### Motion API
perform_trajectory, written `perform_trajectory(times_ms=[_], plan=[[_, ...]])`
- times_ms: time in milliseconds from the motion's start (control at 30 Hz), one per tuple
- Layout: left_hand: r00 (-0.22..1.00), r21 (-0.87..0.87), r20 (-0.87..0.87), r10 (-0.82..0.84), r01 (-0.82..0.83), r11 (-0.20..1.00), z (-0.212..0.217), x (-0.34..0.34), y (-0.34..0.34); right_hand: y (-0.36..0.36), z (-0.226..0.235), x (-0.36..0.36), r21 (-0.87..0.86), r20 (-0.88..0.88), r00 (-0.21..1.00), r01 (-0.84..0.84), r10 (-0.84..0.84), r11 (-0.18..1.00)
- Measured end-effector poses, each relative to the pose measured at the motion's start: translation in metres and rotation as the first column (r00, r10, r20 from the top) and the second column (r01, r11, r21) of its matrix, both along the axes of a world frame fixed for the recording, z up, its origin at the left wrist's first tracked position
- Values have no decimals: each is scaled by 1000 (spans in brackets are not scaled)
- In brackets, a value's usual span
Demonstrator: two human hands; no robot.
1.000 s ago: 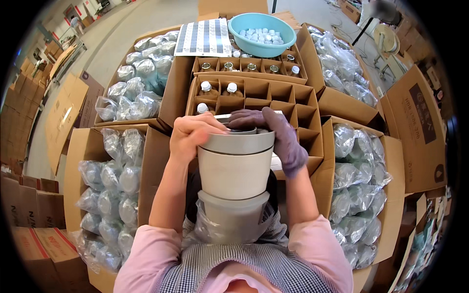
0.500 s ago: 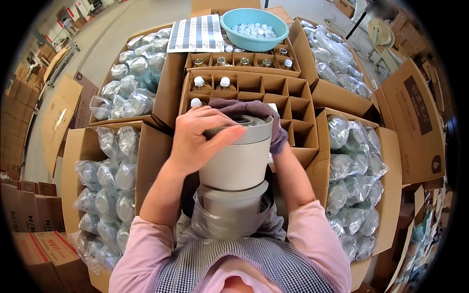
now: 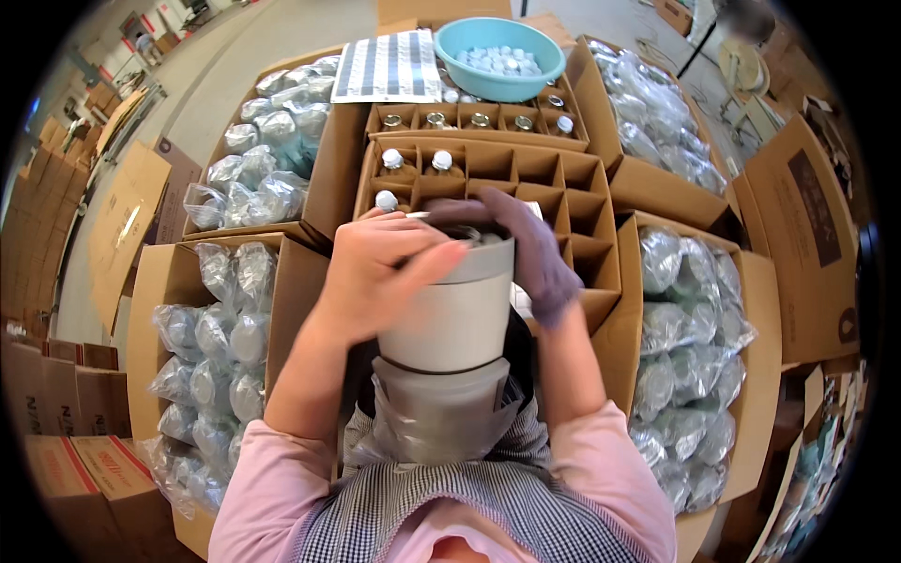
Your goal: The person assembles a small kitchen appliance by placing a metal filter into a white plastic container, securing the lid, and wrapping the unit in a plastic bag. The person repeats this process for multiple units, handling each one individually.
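Observation:
A pale grey drum-shaped device (image 3: pixel 441 324) stands upright in front of my body, with clear plastic wrapped around its lower part. My left hand (image 3: pixel 380 263) is bare and blurred by motion. Its fingers bend over the near-left side of the device's top, with the thumb along the rim. A small white bit shows beside those fingers. In a purple glove, my right hand (image 3: pixel 526 244) curls around the far-right side of the top. Its fingertips are hidden behind the rim. Something shiny shows in the mouth of the device, too obscured to name.
Beyond the device stands a divided carton (image 3: pixel 540 169) with a few white-capped bottles (image 3: pixel 442 163). Behind it are another bottle carton (image 3: pixel 460 141), a blue basin (image 3: pixel 497 89) of white caps and a printed sheet (image 3: pixel 387 68). Cartons of plastic-wrapped glassware (image 3: pixel 211 366) flank both sides.
The whole view has shifted slightly to the right. My gloved right hand has turned and risen at the rim, its back now more exposed. My left hand stays near the rim, now blurred.

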State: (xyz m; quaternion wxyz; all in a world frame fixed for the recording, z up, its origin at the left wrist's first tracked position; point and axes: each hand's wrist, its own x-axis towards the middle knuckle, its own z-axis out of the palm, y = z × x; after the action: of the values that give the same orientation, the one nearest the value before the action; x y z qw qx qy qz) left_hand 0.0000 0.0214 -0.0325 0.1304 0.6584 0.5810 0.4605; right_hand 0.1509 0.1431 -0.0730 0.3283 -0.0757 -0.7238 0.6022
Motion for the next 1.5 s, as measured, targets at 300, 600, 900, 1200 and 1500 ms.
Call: perform_trajectory(times_ms=[300, 600, 900, 1200, 1500], plan=[[823, 174, 473, -314, 262, 949, -26, -35, 18, 27, 9, 6, 9, -6, 992, -123, 123, 992], [748, 341, 501, -435, 291, 894, -66, -58, 20, -4, 23, 1, 873, 84, 931, 104, -357, 476], [761, -123, 592, -264, 410, 904, -123, 33, -24, -21, 143, 83, 532, 425, 899, -344, 108, 774], [832, -133, 458, -314, 413, 901, -81, 50, -74, -33, 141, 129, 522, 504, 850, -442, 154, 730], [702, -125, 703, -110, 275, 953, -95, 55, -94, -74, 150, 111, 676, 502, 860, -322, -95, 662]])
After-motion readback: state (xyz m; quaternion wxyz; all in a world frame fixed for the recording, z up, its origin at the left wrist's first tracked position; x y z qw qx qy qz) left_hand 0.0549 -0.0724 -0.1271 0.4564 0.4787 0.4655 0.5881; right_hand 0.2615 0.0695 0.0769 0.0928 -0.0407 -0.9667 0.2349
